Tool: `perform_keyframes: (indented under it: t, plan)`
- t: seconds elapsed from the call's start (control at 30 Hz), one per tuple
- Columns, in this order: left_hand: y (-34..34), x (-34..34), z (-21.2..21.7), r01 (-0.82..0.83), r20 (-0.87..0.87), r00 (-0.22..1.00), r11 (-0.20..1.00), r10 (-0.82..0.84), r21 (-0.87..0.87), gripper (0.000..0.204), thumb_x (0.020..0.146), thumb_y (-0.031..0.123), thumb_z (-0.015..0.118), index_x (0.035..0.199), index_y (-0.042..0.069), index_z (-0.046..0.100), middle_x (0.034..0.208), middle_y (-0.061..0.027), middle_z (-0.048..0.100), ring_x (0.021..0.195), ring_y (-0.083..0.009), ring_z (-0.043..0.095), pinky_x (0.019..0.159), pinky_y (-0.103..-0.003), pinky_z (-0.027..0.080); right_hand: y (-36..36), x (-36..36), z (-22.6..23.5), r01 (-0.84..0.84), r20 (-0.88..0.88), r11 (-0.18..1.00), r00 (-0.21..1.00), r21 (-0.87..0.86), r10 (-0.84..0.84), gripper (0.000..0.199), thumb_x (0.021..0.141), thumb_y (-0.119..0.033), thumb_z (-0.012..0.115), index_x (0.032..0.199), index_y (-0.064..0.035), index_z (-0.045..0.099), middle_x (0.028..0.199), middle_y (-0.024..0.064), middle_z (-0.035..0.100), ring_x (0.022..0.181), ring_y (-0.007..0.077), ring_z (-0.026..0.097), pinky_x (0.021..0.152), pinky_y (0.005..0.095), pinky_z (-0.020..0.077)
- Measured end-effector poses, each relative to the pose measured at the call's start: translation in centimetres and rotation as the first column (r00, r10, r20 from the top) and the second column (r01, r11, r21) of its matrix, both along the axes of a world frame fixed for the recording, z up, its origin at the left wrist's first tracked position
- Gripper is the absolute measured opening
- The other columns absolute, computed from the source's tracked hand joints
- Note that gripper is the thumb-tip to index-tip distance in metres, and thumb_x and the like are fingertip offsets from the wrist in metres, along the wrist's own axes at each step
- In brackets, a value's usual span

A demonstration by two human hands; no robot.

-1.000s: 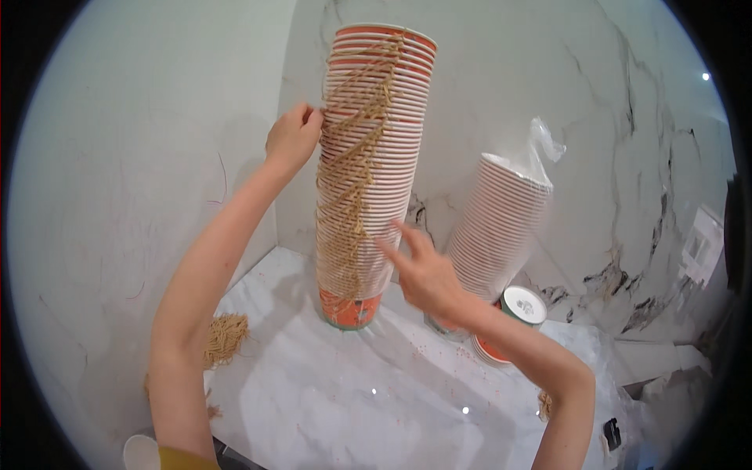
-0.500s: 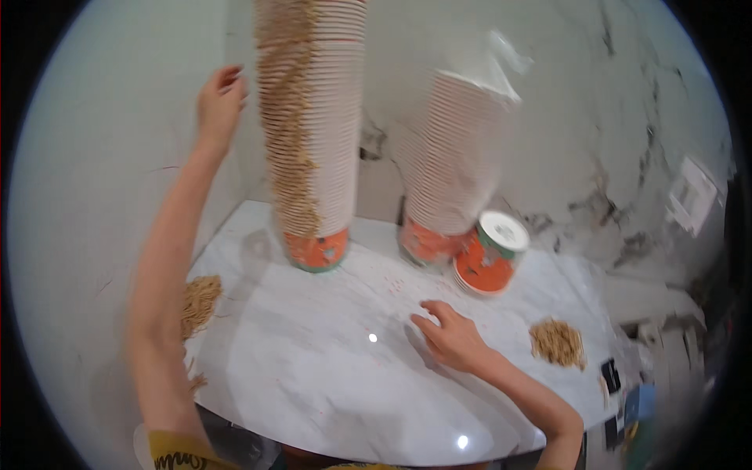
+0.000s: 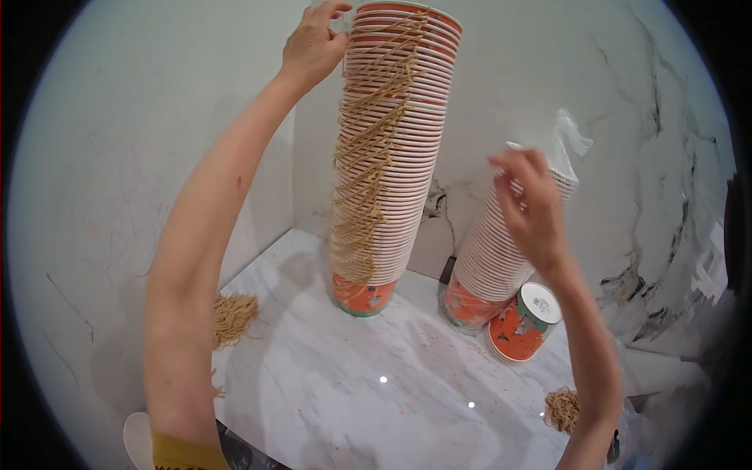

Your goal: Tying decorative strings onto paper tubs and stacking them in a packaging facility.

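head view: left hand [image 3: 309,48] fingers touch the tall cup stack [image 3: 388,149] top.

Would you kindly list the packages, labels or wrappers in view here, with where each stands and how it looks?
Tall stack of paper cups: back left of the counter, orange and white, tan strings down its side; left hand at its top.
Shorter cup stack: to its right, leaning, in a clear plastic sleeve; right hand in front.
Lying cups: orange print, white bottom, beside the shorter stack.
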State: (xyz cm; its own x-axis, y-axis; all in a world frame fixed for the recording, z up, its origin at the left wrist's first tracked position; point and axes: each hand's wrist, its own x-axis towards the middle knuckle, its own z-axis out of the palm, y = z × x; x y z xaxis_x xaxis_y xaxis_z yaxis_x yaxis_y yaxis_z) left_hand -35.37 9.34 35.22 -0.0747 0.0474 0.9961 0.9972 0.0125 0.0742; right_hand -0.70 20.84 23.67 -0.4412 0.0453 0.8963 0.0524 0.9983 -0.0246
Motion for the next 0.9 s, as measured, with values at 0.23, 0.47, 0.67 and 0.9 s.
perform_keyframes:
  t: [0.23,0.47,0.67,0.9]
  plan:
    - [0.7,-1.9,1.4,0.008,-0.21,0.978,0.999,0.002,0.046,0.02,0.092,0.022,0.065,0.109,0.014,0.074,0.103,-0.0015,0.073,0.083,-0.0182,0.07,0.075,-0.035,0.055,1.2,-7.6,8.0,0.122,-0.222,0.964,0.973,0.237,-0.069,0.029,0.091,-0.008,0.061,0.119,-0.008,0.064,0.12,0.0117,0.062,0.086,0.0318,0.069,0.075,0.0444,0.0542]
    - [1.5,-2.9,2.5,0.301,-0.491,0.849,0.942,-0.193,0.15,0.015,0.091,0.013,0.061,0.096,0.001,0.068,0.087,-0.0174,0.067,0.082,-0.0351,0.068,0.073,-0.042,0.054,-0.1,-12.1,14.5,0.262,-0.361,0.916,0.921,0.302,-0.145,0.048,0.091,-0.009,0.058,0.138,0.0008,0.051,0.121,0.0237,0.064,0.113,0.0389,0.064,0.096,0.0475,0.0505]
    - [1.0,0.3,2.1,0.472,0.147,0.863,0.875,-0.483,0.105,0.015,0.095,0.013,0.059,0.092,-0.001,0.064,0.076,-0.0086,0.066,0.066,-0.0206,0.065,0.06,-0.036,0.052,-0.6,-12.3,17.1,0.193,-0.05,0.981,0.98,0.017,-0.192,0.033,0.089,-0.008,0.057,0.121,0.0023,0.064,0.105,0.0191,0.07,0.101,0.0286,0.067,0.086,0.0397,0.0531]
    - [0.0,1.4,0.7,0.306,-0.188,0.935,0.952,-0.301,-0.003,0.02,0.088,0.011,0.066,0.102,-0.001,0.06,0.093,-0.0111,0.063,0.074,-0.0167,0.063,0.067,-0.03,0.054,1.6,-12.1,17.5,-0.067,-0.001,0.973,0.998,-0.222,0.068,0.035,0.08,-0.011,0.056,0.111,0.0015,0.069,0.099,0.0113,0.069,0.091,0.0208,0.063,0.073,0.0355,0.0539]
